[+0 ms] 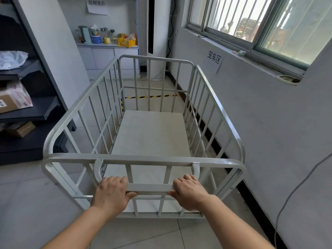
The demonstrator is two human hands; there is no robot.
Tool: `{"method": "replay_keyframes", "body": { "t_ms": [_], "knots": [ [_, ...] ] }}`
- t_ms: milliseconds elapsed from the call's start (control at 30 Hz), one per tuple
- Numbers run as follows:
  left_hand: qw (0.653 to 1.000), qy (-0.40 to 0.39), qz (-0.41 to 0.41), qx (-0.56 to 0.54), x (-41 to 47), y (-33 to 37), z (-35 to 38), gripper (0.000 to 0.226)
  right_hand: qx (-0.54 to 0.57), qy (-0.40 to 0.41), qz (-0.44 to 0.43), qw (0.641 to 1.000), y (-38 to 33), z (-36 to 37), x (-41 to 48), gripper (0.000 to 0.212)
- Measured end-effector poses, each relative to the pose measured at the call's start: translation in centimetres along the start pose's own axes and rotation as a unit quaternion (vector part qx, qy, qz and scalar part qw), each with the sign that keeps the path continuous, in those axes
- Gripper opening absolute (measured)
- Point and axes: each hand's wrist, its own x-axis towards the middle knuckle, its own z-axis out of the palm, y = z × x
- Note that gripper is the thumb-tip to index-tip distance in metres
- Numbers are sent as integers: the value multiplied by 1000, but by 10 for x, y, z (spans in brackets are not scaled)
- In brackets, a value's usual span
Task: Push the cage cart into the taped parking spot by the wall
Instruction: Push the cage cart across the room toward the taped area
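Dark shelving, cluttered white cabinet

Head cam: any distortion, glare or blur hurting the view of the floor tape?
Head view: wide-angle bowing bends the cage cart rails; window is overexposed; black-yellow tape is sharp but partly hidden behind the bars; both hands are in focus.

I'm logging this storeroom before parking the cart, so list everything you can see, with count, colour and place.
cage cart: one, white, centre, empty
hazard tape: yellow-black, floor beyond cart
wall sign: one, white, right wall under window
window: one, barred, upper right
shelving: dark, left, holding parcels
cabinet: white, far wall, cluttered top
yellow crate: one, on cabinet
cable: grey, right wall
left hand: gripping cart handle
right hand: gripping cart handle
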Motion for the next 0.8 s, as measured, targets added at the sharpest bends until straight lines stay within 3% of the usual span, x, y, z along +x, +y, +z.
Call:
{"method": "replay_keyframes", "body": {
  "t_ms": [67, 133, 233, 433, 800],
  "knots": [
    [1000, 1, 0, 11, 16, 0, 2, 66, -8, -2, 10, 1000, 10, -2, 13, 54],
    [1000, -18, -2, 19, 33, -3, 2, 55, -13, 3, 14, 1000, 18, -6, 27, 45],
    [998, -55, -17, 19, 58, -8, 1, 45, -19, 5, 19, 1000, 29, -14, 52, 45],
    [993, -101, -40, 38, 117, -22, 1, 50, -10, 5, 24, 1000, 50, -33, 105, 43],
    [992, -118, -35, 34, 216, -63, 19, 50, 12, 23, 40, 999, 80, -62, 200, 36]
  ]
}}
